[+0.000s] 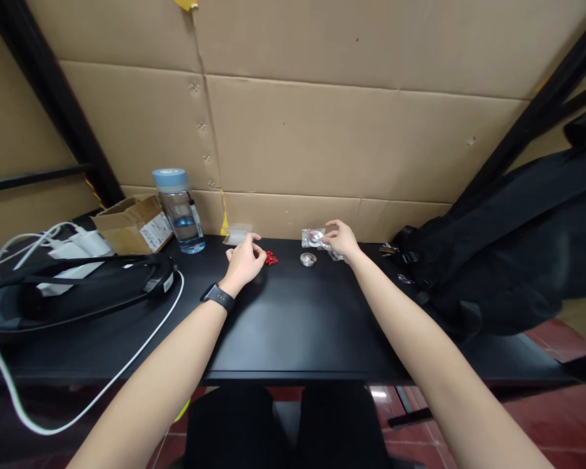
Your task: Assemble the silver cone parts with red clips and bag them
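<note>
My left hand [245,258] rests at the back of the black desk [293,326], fingers curled loosely, next to a few small red pieces [271,258]. A small clear bag [237,233] lies just behind it by the cardboard wall. My right hand [340,238] is further right, its fingers closed on a clear plastic packet [314,238] with something red and white inside. A small round silver part [308,259] lies on the desk between the two hands, closer to the right one. A black watch sits on my left wrist.
A water bottle with a blue lid [178,210] and an open cardboard box [133,225] stand at the back left. A black strap device [78,286] and white cables [92,384] lie at left. A black backpack [508,254] fills the right side.
</note>
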`<state>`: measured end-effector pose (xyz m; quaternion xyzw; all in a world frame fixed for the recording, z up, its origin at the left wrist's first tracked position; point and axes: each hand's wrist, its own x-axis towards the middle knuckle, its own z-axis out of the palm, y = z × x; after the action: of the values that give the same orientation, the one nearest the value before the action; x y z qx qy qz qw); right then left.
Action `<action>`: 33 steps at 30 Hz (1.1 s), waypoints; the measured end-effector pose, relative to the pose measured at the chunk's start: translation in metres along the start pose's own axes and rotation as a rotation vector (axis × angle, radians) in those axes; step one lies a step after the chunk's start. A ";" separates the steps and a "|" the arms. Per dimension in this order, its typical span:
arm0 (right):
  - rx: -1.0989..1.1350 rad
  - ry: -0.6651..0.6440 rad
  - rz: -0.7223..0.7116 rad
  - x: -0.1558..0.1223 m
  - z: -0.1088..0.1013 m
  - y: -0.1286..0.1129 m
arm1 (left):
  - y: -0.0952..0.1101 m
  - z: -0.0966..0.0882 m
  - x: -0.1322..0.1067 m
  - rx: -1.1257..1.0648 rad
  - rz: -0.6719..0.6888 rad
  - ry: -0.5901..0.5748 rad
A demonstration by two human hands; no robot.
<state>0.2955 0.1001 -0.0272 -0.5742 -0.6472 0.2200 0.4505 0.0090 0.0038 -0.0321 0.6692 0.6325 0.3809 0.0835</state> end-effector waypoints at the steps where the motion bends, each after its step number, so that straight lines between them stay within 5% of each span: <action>1: -0.103 -0.002 0.039 0.007 0.001 0.001 | -0.005 -0.004 0.003 -0.001 -0.018 0.015; 7: -0.321 0.027 0.059 0.016 0.016 -0.001 | -0.027 -0.007 0.009 0.026 0.062 -0.040; 10: -0.452 0.041 -0.042 0.009 0.020 0.000 | -0.033 0.000 0.008 0.068 0.192 -0.095; 12: -0.471 -0.079 -0.170 0.001 0.021 0.002 | -0.034 0.005 0.007 0.092 0.249 -0.122; 15: -0.386 -0.271 -0.315 -0.017 0.024 0.005 | -0.034 0.012 0.009 0.128 0.334 -0.139; 18: -0.336 -0.310 -0.359 -0.039 0.026 0.007 | -0.032 0.019 0.012 0.168 0.380 -0.125; 27: -0.194 -0.255 -0.321 -0.049 0.017 0.013 | -0.025 0.023 0.010 0.199 0.359 -0.130; 33: 0.057 -0.143 -0.277 -0.052 0.014 0.003 | -0.002 0.014 0.000 -0.035 0.251 -0.180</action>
<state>0.2820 0.0552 -0.0535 -0.4492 -0.7442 0.2144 0.4455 0.0156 0.0088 -0.0431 0.7729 0.5271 0.3378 0.1034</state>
